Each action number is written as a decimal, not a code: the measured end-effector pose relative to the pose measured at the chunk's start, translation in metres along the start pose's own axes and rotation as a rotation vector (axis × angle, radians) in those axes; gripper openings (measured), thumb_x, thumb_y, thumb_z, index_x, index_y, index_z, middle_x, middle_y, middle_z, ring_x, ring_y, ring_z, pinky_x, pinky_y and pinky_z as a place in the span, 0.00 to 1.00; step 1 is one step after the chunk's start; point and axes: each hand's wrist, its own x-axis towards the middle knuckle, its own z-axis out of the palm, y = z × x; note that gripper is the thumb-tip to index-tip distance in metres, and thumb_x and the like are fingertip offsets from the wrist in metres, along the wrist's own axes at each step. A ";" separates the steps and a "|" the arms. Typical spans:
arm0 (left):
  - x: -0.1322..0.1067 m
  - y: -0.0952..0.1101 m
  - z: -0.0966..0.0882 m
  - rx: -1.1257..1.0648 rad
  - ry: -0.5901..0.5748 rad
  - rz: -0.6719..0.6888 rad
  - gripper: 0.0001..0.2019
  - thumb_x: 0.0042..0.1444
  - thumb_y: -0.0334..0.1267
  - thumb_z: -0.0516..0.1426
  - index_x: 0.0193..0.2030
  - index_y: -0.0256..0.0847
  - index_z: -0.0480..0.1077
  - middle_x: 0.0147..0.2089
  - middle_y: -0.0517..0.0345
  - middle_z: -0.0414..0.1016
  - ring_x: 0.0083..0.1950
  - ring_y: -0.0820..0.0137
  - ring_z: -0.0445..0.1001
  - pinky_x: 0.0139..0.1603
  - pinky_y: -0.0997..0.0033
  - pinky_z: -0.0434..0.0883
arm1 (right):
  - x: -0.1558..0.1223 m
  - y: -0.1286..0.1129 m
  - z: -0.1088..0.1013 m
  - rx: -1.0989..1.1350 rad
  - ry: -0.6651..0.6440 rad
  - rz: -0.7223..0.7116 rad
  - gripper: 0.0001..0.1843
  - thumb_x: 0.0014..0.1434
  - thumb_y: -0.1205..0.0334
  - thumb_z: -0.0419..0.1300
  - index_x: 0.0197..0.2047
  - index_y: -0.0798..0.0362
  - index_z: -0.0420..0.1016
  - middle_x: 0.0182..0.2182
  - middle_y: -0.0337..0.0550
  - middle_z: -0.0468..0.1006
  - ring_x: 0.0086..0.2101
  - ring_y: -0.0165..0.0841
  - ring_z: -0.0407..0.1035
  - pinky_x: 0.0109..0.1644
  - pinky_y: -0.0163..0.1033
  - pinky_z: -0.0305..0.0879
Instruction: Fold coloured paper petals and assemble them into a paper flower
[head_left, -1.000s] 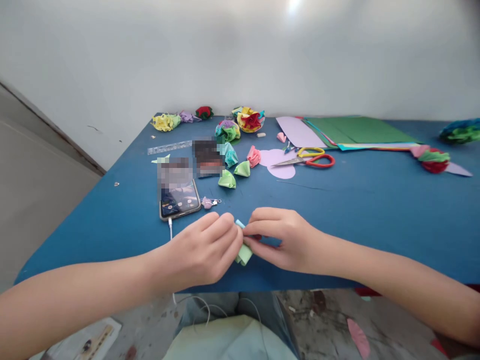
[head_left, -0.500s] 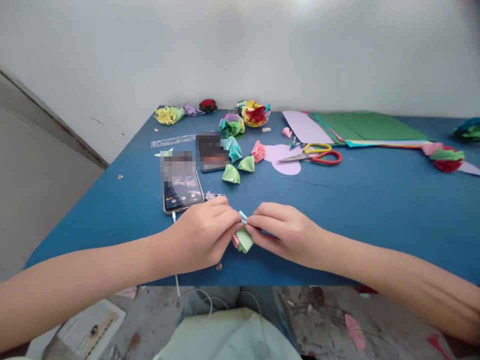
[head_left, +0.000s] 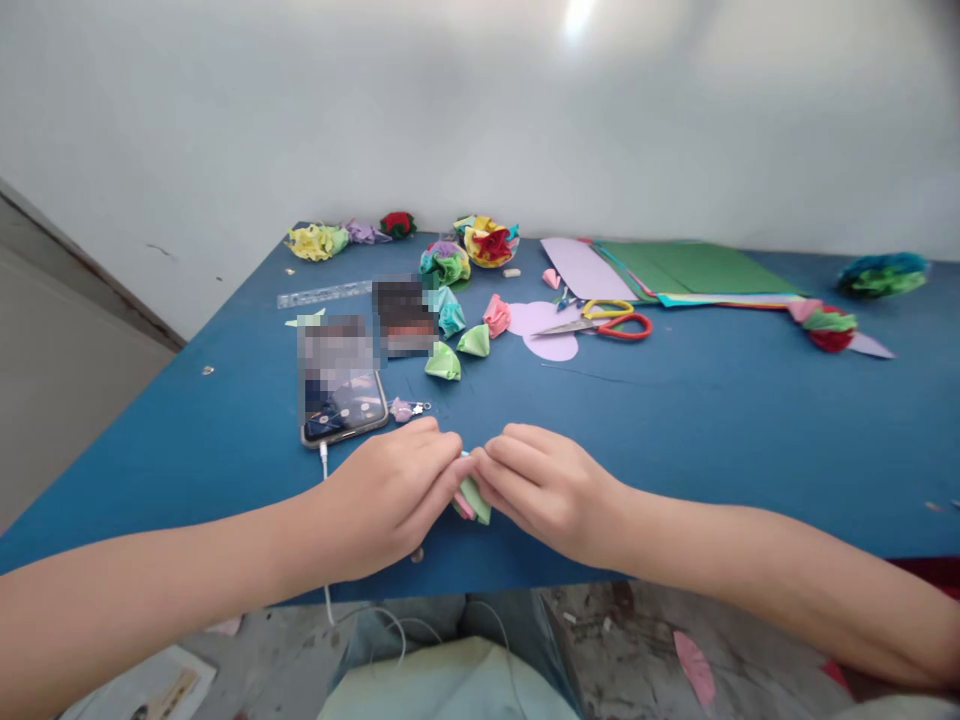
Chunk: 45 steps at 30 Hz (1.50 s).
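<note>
Near the table's front edge, my left hand (head_left: 401, 490) and my right hand (head_left: 551, 490) meet, both closed with fingertips pressed together. Between them they pinch a small folded paper flower (head_left: 475, 502) of green, pink and light blue paper. My fingers cover its upper part, leaving mainly green and pink folds below. Beyond my hands lie green folded paper petals (head_left: 443, 361), a pink paper piece (head_left: 496, 316) and a turquoise one (head_left: 448, 312). Scissors (head_left: 600, 320) with yellow and red handles rest on a lilac paper shape (head_left: 551, 345).
To the left, a phone (head_left: 345, 410) with a white cable (head_left: 325, 465) lies beside a second phone (head_left: 405, 320) and a clear ruler (head_left: 322, 295). Crumpled paper flowers (head_left: 491, 243) line the wall side. Coloured sheets (head_left: 697, 268) are stacked at the back right.
My view has shifted, so the table's things appear further left and slightly lower. My fingers have closed in over the paper flower, hiding most of its light blue part.
</note>
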 end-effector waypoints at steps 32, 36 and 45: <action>-0.004 -0.002 -0.001 0.136 0.123 0.256 0.11 0.59 0.28 0.46 0.25 0.37 0.60 0.25 0.57 0.60 0.29 0.71 0.54 0.28 0.70 0.56 | 0.000 -0.003 -0.005 0.074 0.013 -0.015 0.11 0.61 0.69 0.49 0.27 0.57 0.66 0.24 0.40 0.62 0.26 0.29 0.53 0.30 0.36 0.54; -0.004 0.000 -0.005 -0.012 -0.001 0.107 0.11 0.61 0.31 0.44 0.28 0.37 0.60 0.27 0.57 0.61 0.30 0.71 0.57 0.30 0.69 0.57 | 0.001 -0.005 -0.005 -0.002 0.034 -0.027 0.12 0.61 0.69 0.51 0.26 0.57 0.67 0.23 0.40 0.61 0.25 0.29 0.52 0.28 0.38 0.52; -0.008 0.011 -0.004 -0.153 0.030 -0.080 0.13 0.62 0.31 0.41 0.30 0.38 0.61 0.29 0.58 0.64 0.31 0.72 0.60 0.31 0.71 0.61 | 0.007 -0.012 -0.015 -0.344 0.150 -0.250 0.08 0.59 0.71 0.53 0.36 0.67 0.71 0.32 0.55 0.72 0.30 0.35 0.64 0.27 0.41 0.56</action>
